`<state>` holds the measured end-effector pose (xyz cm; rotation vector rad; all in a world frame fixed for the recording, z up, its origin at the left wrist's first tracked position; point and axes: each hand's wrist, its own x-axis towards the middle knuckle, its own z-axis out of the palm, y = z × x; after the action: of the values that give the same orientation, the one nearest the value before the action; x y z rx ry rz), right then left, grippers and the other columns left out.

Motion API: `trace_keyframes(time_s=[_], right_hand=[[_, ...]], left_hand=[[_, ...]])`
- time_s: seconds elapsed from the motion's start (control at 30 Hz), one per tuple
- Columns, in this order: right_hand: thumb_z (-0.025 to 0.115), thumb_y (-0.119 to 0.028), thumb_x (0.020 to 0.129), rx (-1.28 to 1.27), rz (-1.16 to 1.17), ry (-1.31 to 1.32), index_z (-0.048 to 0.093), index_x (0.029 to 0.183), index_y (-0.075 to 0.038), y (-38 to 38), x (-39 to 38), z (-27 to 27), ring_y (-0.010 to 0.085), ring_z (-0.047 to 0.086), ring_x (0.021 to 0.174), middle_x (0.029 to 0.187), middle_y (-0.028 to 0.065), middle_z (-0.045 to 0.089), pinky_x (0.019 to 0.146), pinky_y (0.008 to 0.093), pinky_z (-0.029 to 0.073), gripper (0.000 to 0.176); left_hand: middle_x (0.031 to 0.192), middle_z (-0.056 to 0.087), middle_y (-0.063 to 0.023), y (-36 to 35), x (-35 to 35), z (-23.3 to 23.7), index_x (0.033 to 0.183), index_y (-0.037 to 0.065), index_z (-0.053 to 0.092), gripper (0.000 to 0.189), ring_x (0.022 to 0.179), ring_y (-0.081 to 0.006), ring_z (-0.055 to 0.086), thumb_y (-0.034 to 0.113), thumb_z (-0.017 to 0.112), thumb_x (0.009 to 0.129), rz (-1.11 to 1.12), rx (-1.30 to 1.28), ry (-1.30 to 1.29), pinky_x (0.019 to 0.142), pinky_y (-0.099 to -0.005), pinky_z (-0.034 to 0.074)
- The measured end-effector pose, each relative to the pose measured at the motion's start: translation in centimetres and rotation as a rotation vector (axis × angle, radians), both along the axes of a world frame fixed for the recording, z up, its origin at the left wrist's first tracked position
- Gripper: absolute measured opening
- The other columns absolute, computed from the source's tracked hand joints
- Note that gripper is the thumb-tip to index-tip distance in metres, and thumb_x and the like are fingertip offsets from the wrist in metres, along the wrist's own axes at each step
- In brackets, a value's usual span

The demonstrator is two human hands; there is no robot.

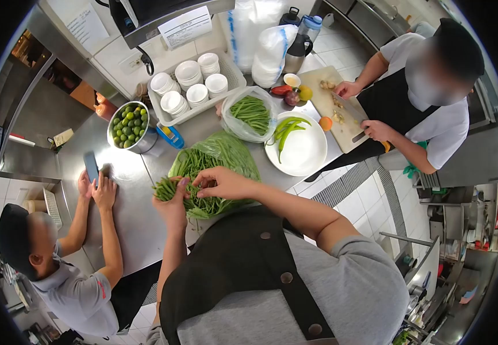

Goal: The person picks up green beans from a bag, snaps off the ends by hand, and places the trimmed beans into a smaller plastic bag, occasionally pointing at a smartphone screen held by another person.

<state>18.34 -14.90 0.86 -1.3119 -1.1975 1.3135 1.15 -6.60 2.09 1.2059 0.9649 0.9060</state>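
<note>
My left hand [172,202] is closed around a bunch of green beans [162,186], whose ends stick out to the left. Just right of it, my right hand [226,183] has its fingers bent in a pinch above the loose beans; what lies between the fingertips is too small to make out. Under both hands, a green plastic bag [243,152] lies open on the steel table, full of green beans [203,160]. Behind it stands a clear plastic bag [233,127] holding more green beans [250,115].
A white plate [307,154] bears long green peppers [288,137]. Green limes fill a metal pot [141,144] near a crate [234,75] of white cups. At right a co-worker cuts on a board [318,95] with a knife [349,109]; at left another holds a phone [91,167].
</note>
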Motion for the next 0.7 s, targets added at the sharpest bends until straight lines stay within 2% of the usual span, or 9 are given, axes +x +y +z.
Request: trace_keyframes(time_s=[0.1,0.2,0.3,0.4,0.5,0.6,0.7], right_hand=[[0.076,-0.023,0.090,-0.066,-0.022,-0.053,0.073,0.105,-0.002,0.0,-0.1,-0.6,0.0103,0.063,0.078,0.085,0.0051,0.072,0.073,0.0300,0.052,0.026],[0.077,-0.020,0.087,0.003,-0.088,-0.105,0.074,0.089,0.000,0.0,-0.5,-0.4,0.0138,0.066,0.069,0.076,0.0071,0.073,0.067,0.0304,0.052,0.020],[0.077,-0.024,0.088,0.076,-0.082,-0.141,0.074,0.093,-0.001,0.0,-0.6,-0.7,0.0114,0.061,0.070,0.078,0.0063,0.072,0.067,0.0302,0.050,0.025],[0.075,-0.022,0.090,-0.011,-0.100,-0.185,0.073,0.092,0.000,-0.1,-0.7,0.6,0.0153,0.061,0.069,0.079,0.0079,0.070,0.067,0.0326,0.049,0.022],[0.073,-0.017,0.089,0.220,-0.248,-0.287,0.070,0.087,0.000,-0.3,-1.6,0.9,0.0238,0.060,0.070,0.076,0.0097,0.064,0.067,0.0374,0.048,0.017],[0.071,-0.012,0.090,0.455,-0.278,-0.354,0.068,0.088,-0.002,-0.6,-2.3,2.7,0.0298,0.057,0.078,0.082,0.0111,0.060,0.072,0.0399,0.047,0.011],[0.073,-0.008,0.088,0.718,-0.200,-0.420,0.070,0.098,-0.004,-0.8,-2.7,4.5,0.0288,0.060,0.089,0.089,0.0094,0.062,0.077,0.0390,0.049,0.012]], left_hand=[[0.089,0.074,-0.0124,1.0,-0.2,0.2,0.098,-0.003,0.066,0.014,0.059,-0.0094,0.057,0.004,0.076,0.091,0.099,0.000,-0.075,0.060,-0.0237,0.050],[0.096,0.074,-0.0145,2.1,-0.8,-0.1,0.101,-0.003,0.066,0.015,0.061,-0.0090,0.056,0.006,0.075,0.092,0.144,-0.005,-0.102,0.063,-0.0248,0.051],[0.095,0.073,-0.0143,2.3,-1.0,-0.3,0.102,-0.003,0.065,0.016,0.061,-0.0085,0.056,0.006,0.075,0.092,0.189,-0.005,-0.121,0.063,-0.0252,0.051],[0.097,0.073,-0.0148,2.5,-1.1,-0.2,0.102,-0.003,0.065,0.016,0.061,-0.0085,0.054,0.007,0.074,0.093,0.193,-0.006,-0.158,0.063,-0.0257,0.051],[0.097,0.072,-0.0143,2.9,-1.4,-0.4,0.102,-0.002,0.065,0.015,0.063,-0.0086,0.054,0.008,0.073,0.094,0.227,-0.095,-0.180,0.063,-0.0259,0.051],[0.096,0.071,-0.0107,3.1,-1.8,-0.2,0.104,-0.001,0.065,0.016,0.065,-0.0097,0.055,0.012,0.071,0.097,0.180,-0.298,-0.290,0.064,-0.0260,0.052],[0.097,0.069,-0.0056,4.9,-3.3,-3.4,0.108,0.002,0.063,0.016,0.066,-0.0090,0.056,0.015,0.067,0.099,0.086,-0.687,-0.497,0.065,-0.0257,0.052]])
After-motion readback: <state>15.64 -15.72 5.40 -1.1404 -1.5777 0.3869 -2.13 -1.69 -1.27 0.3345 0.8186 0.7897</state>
